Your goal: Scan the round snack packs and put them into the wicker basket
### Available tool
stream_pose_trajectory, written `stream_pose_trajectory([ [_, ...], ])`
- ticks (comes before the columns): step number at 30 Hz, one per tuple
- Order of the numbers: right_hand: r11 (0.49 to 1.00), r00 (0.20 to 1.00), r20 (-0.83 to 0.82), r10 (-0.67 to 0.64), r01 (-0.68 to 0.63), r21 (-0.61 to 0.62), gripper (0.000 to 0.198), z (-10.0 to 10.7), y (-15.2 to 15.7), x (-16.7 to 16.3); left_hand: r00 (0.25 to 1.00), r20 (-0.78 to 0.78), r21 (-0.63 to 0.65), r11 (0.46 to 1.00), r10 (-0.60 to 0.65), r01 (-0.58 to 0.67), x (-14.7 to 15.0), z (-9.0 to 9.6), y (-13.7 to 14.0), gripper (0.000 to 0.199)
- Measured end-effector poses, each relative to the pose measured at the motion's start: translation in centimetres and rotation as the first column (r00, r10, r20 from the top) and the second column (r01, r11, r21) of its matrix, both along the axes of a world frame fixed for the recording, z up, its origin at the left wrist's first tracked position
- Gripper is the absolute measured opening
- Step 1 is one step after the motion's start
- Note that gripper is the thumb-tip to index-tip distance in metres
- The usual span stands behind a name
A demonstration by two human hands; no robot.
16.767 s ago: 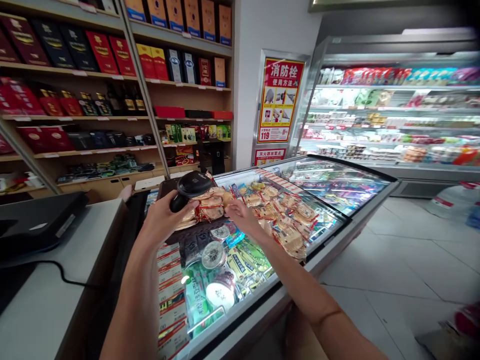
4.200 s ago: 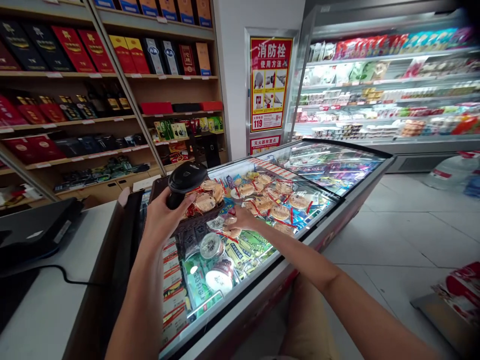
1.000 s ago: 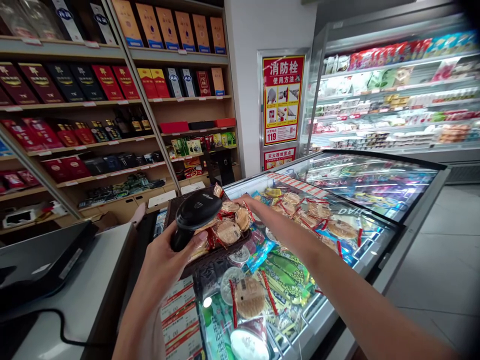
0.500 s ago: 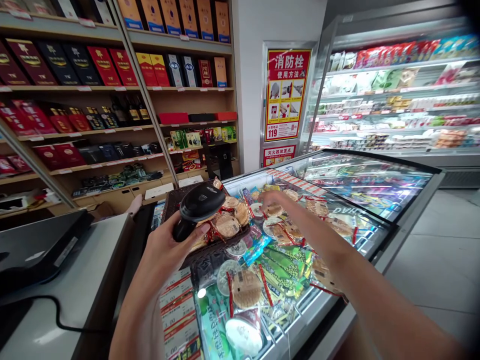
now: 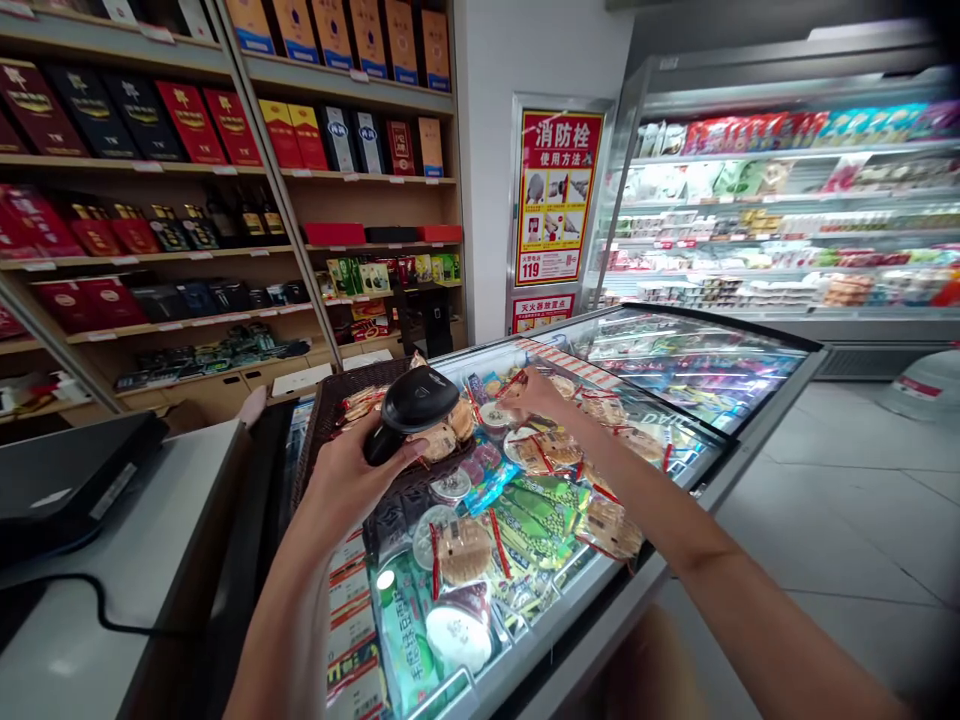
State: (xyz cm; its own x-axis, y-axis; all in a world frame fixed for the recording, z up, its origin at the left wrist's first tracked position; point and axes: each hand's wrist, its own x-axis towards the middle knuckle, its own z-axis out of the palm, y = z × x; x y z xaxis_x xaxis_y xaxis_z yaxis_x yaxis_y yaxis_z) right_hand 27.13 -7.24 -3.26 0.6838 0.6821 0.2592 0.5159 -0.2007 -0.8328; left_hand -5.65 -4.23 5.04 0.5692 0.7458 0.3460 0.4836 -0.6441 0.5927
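A black handheld barcode scanner (image 5: 418, 402) is gripped by its handle in my left hand (image 5: 352, 480), above a dark woven basket (image 5: 306, 455) of wrapped round crackers. My right hand (image 5: 541, 394) reaches over the far part of the freezer, fingers bent together at a red-edged cracker packet (image 5: 513, 384); the fingertips are partly hidden. Around it, more clear-wrapped crackers lie spread on the glass, one cracker packet (image 5: 463, 550) nearer me. Through the glass show green ice pop packs (image 5: 544, 515) and a white lidded tub (image 5: 459, 635).
The chest freezer's metal edge (image 5: 600, 625) runs along my right. At left stands a counter (image 5: 112, 665) with a black device (image 5: 82, 480) and a cable. Shelves of boxed bottles stand behind; a lit refrigerated display (image 5: 772, 230) and a large plastic bottle (image 5: 926, 390) are at right.
The view has shifted to the right. My left hand holds the scanner slightly farther right relative to the basket, and my right hand has moved a little at the packets.
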Motion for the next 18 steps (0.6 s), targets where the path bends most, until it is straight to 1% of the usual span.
stream_pose_trajectory([
  [2,0.999,0.987,-0.157,0.036,-0.031,0.036,0.08,-0.3,-0.6,-0.7,1.0,-0.015,0.01,1.0,-0.006,0.006,0.3,0.1,-0.3,0.068],
  [5,0.977,0.901,-0.407,0.149,-0.071,0.199,0.075,-1.4,-2.4,-3.1,0.999,-0.033,0.021,0.999,-0.025,0.025,0.7,0.2,-0.9,0.067],
  [7,0.96,0.85,-0.485,0.205,-0.077,0.271,0.066,-1.9,-3.5,-5.0,0.998,-0.048,0.032,0.998,-0.044,0.046,0.8,0.2,-1.3,0.067],
  [10,0.916,0.816,-0.495,0.299,-0.101,0.387,0.051,-1.7,-4.2,-7.6,0.996,-0.059,0.041,0.997,-0.06,0.063,0.8,0.2,-1.8,0.068],
  [13,0.856,0.812,-0.446,0.376,-0.12,0.504,0.049,-0.9,-4.4,-9.4,0.996,-0.072,0.043,0.997,-0.055,0.058,0.4,0.4,-1.9,0.071],
  [15,0.844,0.832,-0.401,0.384,-0.14,0.518,0.048,-0.4,-4.6,-10.0,0.994,-0.095,0.058,0.997,-0.048,0.053,0.1,0.4,-1.8,0.072],
  [18,0.853,0.837,-0.39,0.384,-0.16,0.496,0.048,0.0,-4.8,-10.4,0.99,-0.135,0.069,0.997,-0.03,0.04,-0.1,0.5,-1.7,0.071],
])
